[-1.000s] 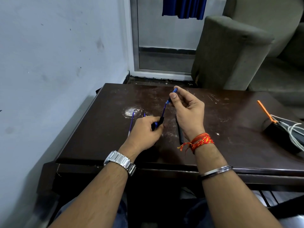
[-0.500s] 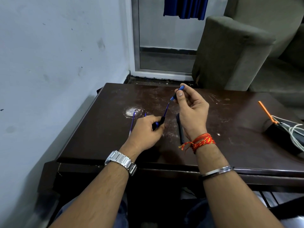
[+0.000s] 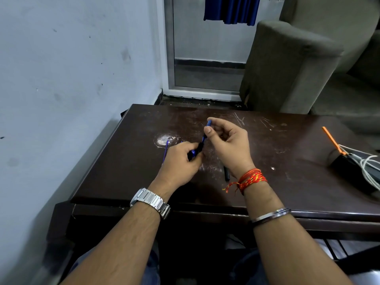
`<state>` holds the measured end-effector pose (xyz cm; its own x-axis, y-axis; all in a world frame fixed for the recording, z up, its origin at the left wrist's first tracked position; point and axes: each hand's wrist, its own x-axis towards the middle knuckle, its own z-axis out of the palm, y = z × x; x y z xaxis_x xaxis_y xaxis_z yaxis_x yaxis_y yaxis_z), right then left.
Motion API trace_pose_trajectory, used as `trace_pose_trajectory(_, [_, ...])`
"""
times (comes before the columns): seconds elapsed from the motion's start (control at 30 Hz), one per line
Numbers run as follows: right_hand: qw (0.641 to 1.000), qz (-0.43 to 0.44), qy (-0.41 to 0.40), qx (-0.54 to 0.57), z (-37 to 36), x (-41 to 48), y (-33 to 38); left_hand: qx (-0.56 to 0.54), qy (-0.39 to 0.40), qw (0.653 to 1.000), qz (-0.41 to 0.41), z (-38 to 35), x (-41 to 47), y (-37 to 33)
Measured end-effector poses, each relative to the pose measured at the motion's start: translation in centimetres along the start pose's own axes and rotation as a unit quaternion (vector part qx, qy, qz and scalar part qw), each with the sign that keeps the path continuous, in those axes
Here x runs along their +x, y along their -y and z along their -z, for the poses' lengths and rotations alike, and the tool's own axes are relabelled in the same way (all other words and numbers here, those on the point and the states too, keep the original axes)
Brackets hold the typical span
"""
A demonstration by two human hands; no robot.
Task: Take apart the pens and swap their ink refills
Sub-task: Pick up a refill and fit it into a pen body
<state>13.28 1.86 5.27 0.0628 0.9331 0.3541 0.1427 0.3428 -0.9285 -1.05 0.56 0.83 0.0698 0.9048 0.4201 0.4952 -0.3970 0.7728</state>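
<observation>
My left hand (image 3: pixel 181 161) grips a dark pen barrel (image 3: pixel 195 151) with blue markings, low over the brown table (image 3: pixel 123 161). My right hand (image 3: pixel 228 140) pinches the blue end of a thin blue ink refill (image 3: pixel 206 130) whose lower end sits in the barrel's mouth. A second thin blue refill (image 3: pixel 165 151) lies on the table just left of my left hand, partly hidden by it. A black pen part (image 3: pixel 226 174) lies on the table under my right wrist, mostly covered.
A black box (image 3: pixel 349 167) with white cables and an orange stick (image 3: pixel 332 139) sits at the table's right edge. A grey wall runs along the left. A grey armchair (image 3: pixel 287 64) stands behind the table.
My right hand has come down and left toward my left hand, so less of the blue refill shows between the two hands than half a second ago.
</observation>
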Motion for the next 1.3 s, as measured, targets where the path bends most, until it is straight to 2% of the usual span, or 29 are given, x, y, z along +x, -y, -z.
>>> trace_pose_trajectory(0.17, [0.998, -0.007, 0.042, -0.047, -0.3, -0.2, -0.4, -0.002, -0.021, 1.000, 0.003, 0.0, -0.1, 0.2])
trace_pose_trajectory(0.33, [0.997, -0.039, 0.054, -0.024, -0.6, -0.2, -0.6, -0.017, -0.046, 0.999, -0.002, 0.0, 0.0, 0.2])
trace_pose_trajectory(0.47, [0.998, -0.054, 0.038, -0.007, -0.5, -0.4, -0.7, -0.023, -0.038, 0.999, 0.013, -0.3, 0.0, 0.3])
trace_pose_trajectory(0.6, [0.995, -0.070, 0.031, 0.061, -0.8, -0.3, -0.4, -0.053, -0.038, 0.998, 0.020, -0.3, 0.0, 0.2])
trace_pose_trajectory(1.13, [0.998, -0.066, -0.012, 0.010, -1.0, -0.2, -0.9, -0.012, -0.054, 0.998, 0.013, -0.2, 0.1, 0.0])
trace_pose_trajectory(1.3, [0.997, -0.074, 0.011, 0.030, -1.2, -0.2, -0.8, -0.032, -0.049, 0.998, 0.020, -0.2, 0.0, 0.0])
